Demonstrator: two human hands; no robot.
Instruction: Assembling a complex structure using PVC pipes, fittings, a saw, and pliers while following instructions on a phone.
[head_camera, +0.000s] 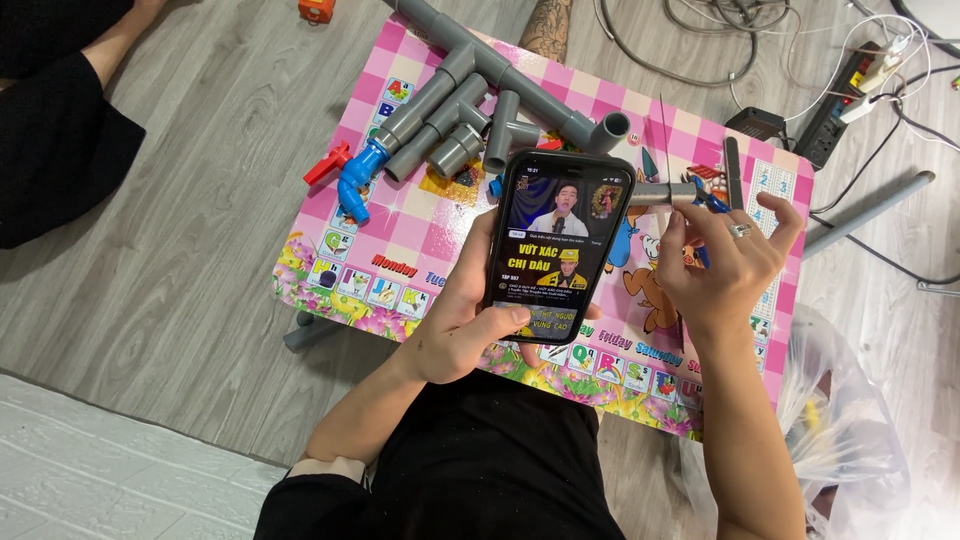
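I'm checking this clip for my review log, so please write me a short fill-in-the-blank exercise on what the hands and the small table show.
1. The left hand holds a black ____ with its screen lit.
2. The right hand wears a ____ on one finger.
3. The grey pipe assembly ends in a valve that is ____ with a red handle.
4. The small table has a checked top, pink and ____.

Missing words: phone; ring; blue; white
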